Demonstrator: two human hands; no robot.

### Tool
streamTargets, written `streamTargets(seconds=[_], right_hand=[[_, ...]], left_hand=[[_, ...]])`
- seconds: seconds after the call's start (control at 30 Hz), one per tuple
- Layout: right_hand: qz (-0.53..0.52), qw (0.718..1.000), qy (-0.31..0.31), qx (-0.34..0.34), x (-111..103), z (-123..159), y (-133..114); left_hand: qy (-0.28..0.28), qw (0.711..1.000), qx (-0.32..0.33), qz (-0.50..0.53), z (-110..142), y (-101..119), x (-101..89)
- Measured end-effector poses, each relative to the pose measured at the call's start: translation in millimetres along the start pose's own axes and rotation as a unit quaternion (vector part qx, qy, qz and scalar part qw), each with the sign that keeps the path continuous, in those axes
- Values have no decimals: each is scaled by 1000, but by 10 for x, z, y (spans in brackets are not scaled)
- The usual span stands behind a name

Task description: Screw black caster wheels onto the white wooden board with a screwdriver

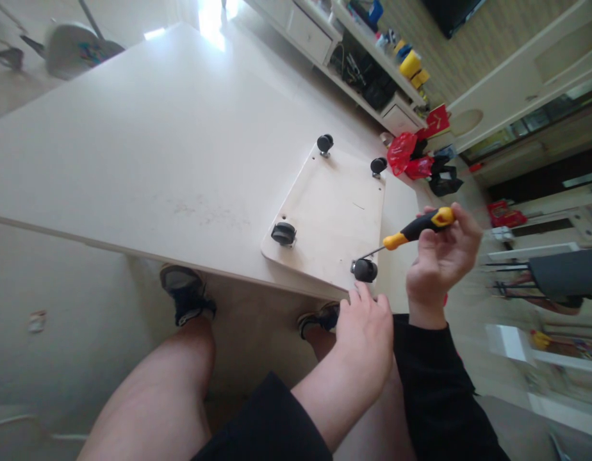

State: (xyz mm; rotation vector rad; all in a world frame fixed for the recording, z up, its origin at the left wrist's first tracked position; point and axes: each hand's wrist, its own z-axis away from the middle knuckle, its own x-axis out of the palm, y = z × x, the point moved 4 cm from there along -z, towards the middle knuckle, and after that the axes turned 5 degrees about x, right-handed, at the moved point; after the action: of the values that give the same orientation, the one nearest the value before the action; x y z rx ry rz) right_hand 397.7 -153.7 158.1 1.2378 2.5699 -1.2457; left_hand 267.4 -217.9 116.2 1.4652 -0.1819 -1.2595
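Note:
A screwdriver with a yellow and black handle is held in my right hand, its shaft slanting down to the left. The tip reaches the metal mount of a black caster wheel at the near right corner of a pale board. My left hand has its fingers bent together against the near side of that caster; their tips are partly hidden. Other casters stand at the board's remaining corners: one near left, one far left and one far right.
The board lies on a white table, close to its front edge. Red plastic bags are beyond the board's far right corner. A white cabinet with assorted items stands behind. My legs are below the table edge.

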Motion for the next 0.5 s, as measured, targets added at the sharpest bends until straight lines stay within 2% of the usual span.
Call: streamTargets(seconds=[0.1,0.3,0.43,0.5], right_hand=[[-31,999,-12,4,-4,5,40],[45,997,64,-17,-61,-17,-22],[-11,1000,19,7,-24,-4,13],[-45,999,16,2,-13,1,9]], left_hand=[[5,1000,-1,-1,-3,6,18],[38,997,-65,13,-28,-47,0],[35,999,-30,6,-30,-33,-25],[28,999,-23,4,-22,-20,-16]])
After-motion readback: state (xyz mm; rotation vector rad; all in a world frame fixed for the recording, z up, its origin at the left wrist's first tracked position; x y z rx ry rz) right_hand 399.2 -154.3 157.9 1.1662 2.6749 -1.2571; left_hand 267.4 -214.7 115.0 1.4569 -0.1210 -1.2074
